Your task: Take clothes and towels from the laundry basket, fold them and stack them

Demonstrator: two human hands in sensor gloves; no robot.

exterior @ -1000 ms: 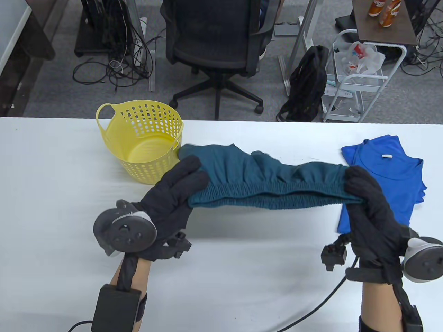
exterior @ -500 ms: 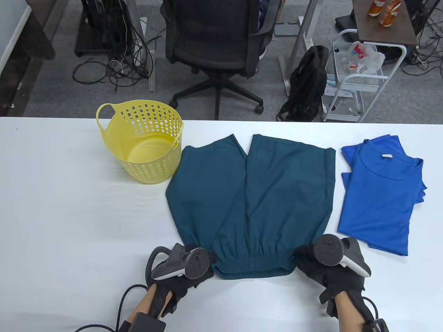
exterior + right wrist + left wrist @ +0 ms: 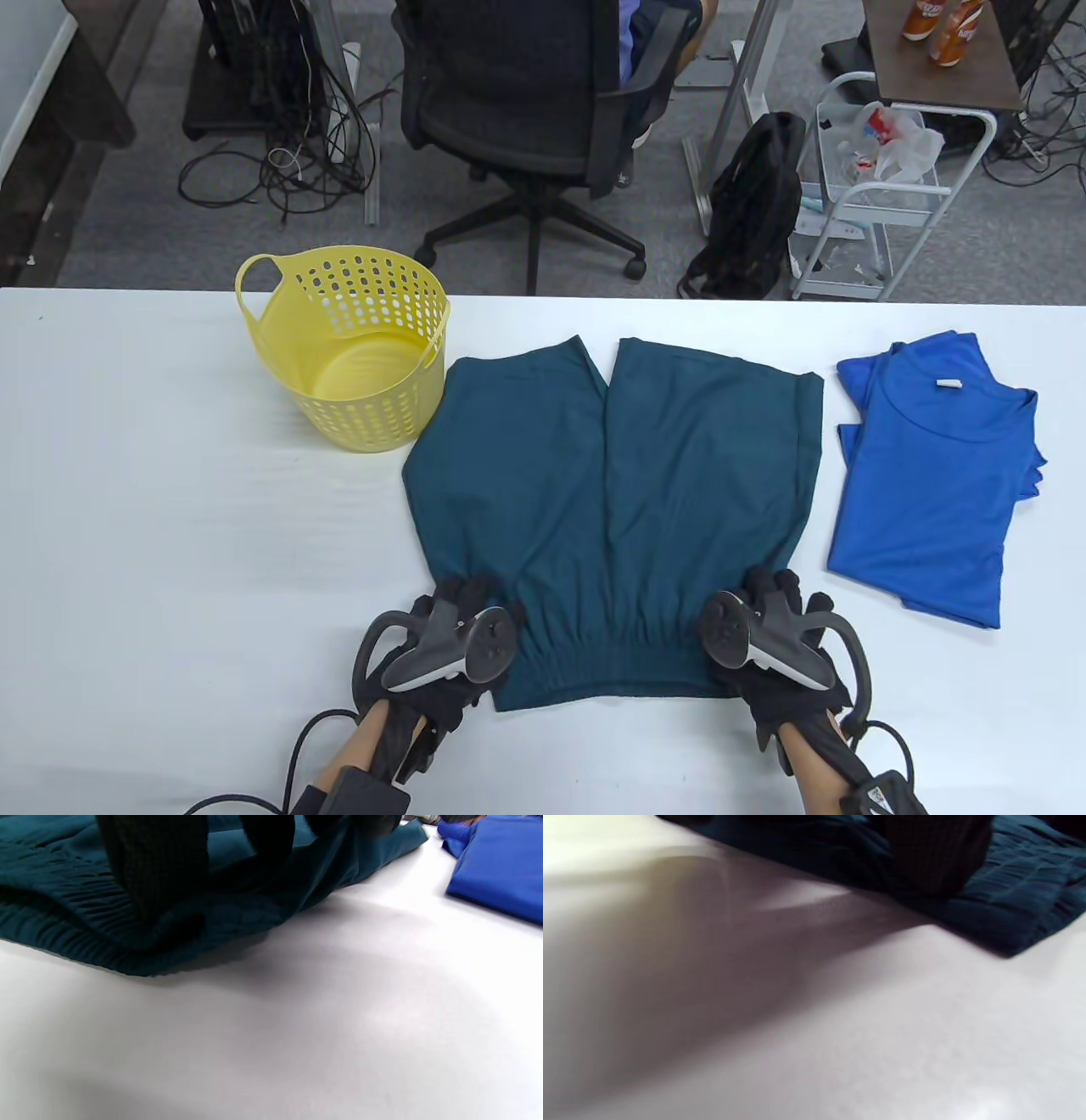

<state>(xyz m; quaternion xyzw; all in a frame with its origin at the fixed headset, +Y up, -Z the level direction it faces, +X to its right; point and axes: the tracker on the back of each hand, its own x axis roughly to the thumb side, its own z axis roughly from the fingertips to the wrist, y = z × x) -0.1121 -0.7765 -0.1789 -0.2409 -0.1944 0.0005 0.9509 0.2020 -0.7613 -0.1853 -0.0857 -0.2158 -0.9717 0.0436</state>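
Note:
Teal shorts (image 3: 619, 492) lie spread flat in the middle of the white table (image 3: 127, 509), legs pointing away, elastic waistband nearest me. My left hand (image 3: 462, 607) holds the waistband's left corner and my right hand (image 3: 776, 598) holds its right corner, fingers on top of the cloth. In the left wrist view a gloved finger (image 3: 933, 853) presses on the shorts (image 3: 1022, 887). The right wrist view shows a thumb (image 3: 157, 866) dug into the gathered waistband (image 3: 51, 870). A folded blue shirt (image 3: 929, 475) lies to the right of the shorts, also visible as the blue shirt (image 3: 500, 861).
A yellow perforated laundry basket (image 3: 348, 340) stands at the back left of the shorts, nothing visible inside it. Beyond the table's far edge are an office chair (image 3: 526, 102), a black backpack (image 3: 755, 204) and a white cart (image 3: 882, 187).
A second ago both hands held the shorts bunched up in the air. They have since drawn them toward me and laid them flat; in the last half second both hands shifted inward along the waistband.

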